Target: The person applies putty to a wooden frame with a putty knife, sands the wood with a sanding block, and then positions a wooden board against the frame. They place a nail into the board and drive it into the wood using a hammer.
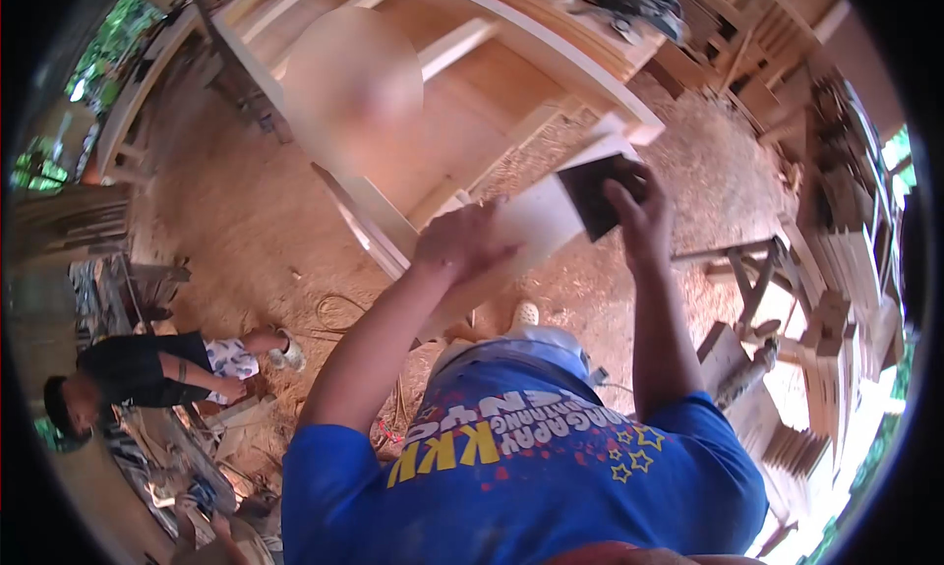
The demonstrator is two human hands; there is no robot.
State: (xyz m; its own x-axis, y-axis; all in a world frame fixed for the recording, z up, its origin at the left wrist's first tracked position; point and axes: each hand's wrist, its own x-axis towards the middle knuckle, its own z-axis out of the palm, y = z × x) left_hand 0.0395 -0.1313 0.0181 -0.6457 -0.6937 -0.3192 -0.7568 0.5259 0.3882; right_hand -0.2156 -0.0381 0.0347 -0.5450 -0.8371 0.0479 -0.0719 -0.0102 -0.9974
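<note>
My right hand [644, 211] is closed on a dark, square sheet of sandpaper [588, 199], thumb over its face. The sheet lies against a pale wooden board [543, 223] that slants across in front of me. On the board's nearer left part, my left hand [464, 242] grips it, with the thumb over the face and the fingers toward the upper edge. Just beyond the board is a large wooden frame [629, 113] with crosspieces and a panel inside, and part of that view is blurred out.
A person [147, 368] in a dark shirt sits at the left. Stacked wood pieces [851, 240] line the right side, near a wooden trestle [752, 280]. Wood shavings cover the floor [236, 231], where a cord [339, 314] lies. Dark tools [639, 4] rest on a bench at the top.
</note>
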